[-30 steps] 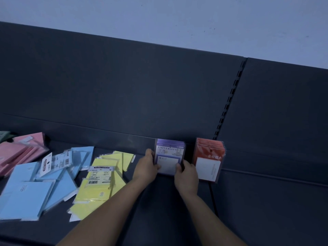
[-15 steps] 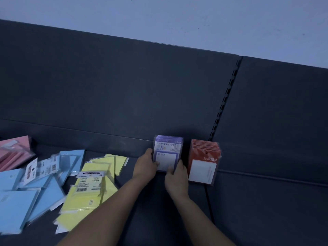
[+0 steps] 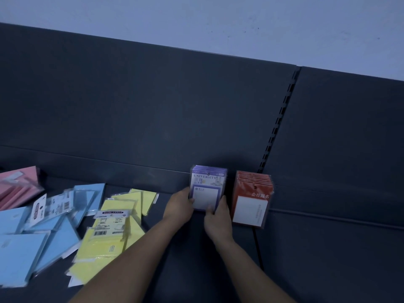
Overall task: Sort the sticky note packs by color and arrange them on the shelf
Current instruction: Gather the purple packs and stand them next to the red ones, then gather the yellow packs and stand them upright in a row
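Purple packs (image 3: 207, 189) are standing upright at the back of the shelf (image 3: 328, 259), just beside the red packs (image 3: 251, 200), while I am gripping their sides with my left hand (image 3: 179, 206) and right hand (image 3: 217, 217), likely squaring them.

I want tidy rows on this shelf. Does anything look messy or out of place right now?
The purple packs and red packs stand upright in neat stacks at the back. Left of them, the yellow packs, blue packs and pink packs lie flat in loose overlapping heaps, several askew.
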The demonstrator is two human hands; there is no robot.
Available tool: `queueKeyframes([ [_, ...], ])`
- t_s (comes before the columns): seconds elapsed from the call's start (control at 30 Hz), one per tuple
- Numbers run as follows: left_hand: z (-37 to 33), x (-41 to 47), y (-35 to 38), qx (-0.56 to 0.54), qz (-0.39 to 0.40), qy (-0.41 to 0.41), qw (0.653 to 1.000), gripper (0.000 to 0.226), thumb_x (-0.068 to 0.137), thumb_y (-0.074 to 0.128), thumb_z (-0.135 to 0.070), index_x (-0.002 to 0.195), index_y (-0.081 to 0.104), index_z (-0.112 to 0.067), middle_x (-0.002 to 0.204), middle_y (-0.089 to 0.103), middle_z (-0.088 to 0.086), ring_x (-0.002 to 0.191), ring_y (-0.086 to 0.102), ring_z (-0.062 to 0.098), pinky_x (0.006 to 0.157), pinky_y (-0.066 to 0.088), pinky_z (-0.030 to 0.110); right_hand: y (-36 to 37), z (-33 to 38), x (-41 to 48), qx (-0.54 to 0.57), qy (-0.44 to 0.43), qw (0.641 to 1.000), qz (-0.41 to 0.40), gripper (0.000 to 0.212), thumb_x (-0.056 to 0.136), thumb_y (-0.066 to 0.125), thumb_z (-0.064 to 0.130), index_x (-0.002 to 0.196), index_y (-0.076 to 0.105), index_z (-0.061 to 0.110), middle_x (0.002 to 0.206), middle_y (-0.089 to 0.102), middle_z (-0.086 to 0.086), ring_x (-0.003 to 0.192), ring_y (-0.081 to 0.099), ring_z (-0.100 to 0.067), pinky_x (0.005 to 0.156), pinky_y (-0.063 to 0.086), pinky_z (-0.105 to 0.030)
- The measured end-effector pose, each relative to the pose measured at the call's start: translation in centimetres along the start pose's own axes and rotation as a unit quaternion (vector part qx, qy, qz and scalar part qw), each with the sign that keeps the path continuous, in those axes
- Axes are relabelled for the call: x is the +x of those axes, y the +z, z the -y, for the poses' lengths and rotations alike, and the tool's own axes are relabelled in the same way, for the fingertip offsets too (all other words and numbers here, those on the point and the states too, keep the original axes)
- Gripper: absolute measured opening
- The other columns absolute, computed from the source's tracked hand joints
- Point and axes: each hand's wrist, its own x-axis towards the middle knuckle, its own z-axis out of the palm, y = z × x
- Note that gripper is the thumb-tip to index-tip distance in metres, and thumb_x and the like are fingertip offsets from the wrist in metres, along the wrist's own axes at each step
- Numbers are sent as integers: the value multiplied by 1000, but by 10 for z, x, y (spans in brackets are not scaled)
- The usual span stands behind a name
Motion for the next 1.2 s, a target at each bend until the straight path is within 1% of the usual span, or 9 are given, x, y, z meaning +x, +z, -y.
queueKeyframes([
  [0.17,2,-1,-3,15,39,0,999,32,94,48,-11,126,51,-12,125,61,11,115,55,28,89,44,30,-2,0,-3,-2,1,1000,12,58,97,46,16,150,21,9,147,39,-8,131,42,-22,108,37,-33],
  [0.23,2,-1,-5,17,50,-4,999,31,94,49,-13,125,51,-12,125,61,11,114,55,28,92,46,33,-3,1,-6,-10,-1,1000,16,59,96,47,12,149,22,7,144,41,-9,129,43,-21,107,37,-30],
  [0.33,-1,-3,-8,36,73,-6,997,32,94,49,-12,126,44,-8,127,58,14,116,54,30,92,45,34,-4,1,-12,-44,-10,999,10,57,93,49,7,145,25,2,141,41,-11,128,44,-23,103,36,-26],
  [0.5,-3,-12,-14,75,95,-2,993,34,92,50,-10,124,38,-8,126,56,16,114,54,31,90,46,37,-8,-1,-26,-59,-27,998,23,59,91,50,9,144,26,3,145,38,-11,130,42,-24,107,40,-37],
  [0.6,-3,-18,-21,116,89,12,989,32,93,53,-16,121,41,-7,126,55,16,116,52,31,89,43,34,-14,-2,-35,-90,-68,993,27,57,91,53,11,144,31,9,143,40,-6,128,43,-20,105,41,-34],
  [0.73,-4,-27,-35,210,72,47,974,25,93,51,-20,114,53,-6,123,52,14,117,50,30,95,40,33,-23,2,-42,-186,-122,973,56,55,94,53,22,143,33,9,146,36,-6,134,35,-21,110,34,-31],
  [0.9,-5,-43,-61,292,30,76,953,29,95,51,-24,118,51,-7,123,51,13,120,46,28,98,40,34,-30,21,-51,-273,-204,937,77,51,92,54,26,139,39,14,141,41,-3,130,38,-21,107,33,-30],
  [1.03,2,-63,-87,354,-3,66,933,31,95,51,-27,121,50,-10,125,51,9,121,44,26,96,40,35,-24,36,-57,-320,-252,908,101,48,90,54,29,135,44,14,135,46,-5,125,42,-24,103,35,-32],
  [1.2,23,-90,-118,384,-29,25,923,37,93,53,-31,125,49,-13,127,51,8,122,43,27,97,39,36,-5,52,-66,-324,-297,886,149,51,91,56,32,137,44,14,138,45,-6,129,38,-24,107,32,-32],
])
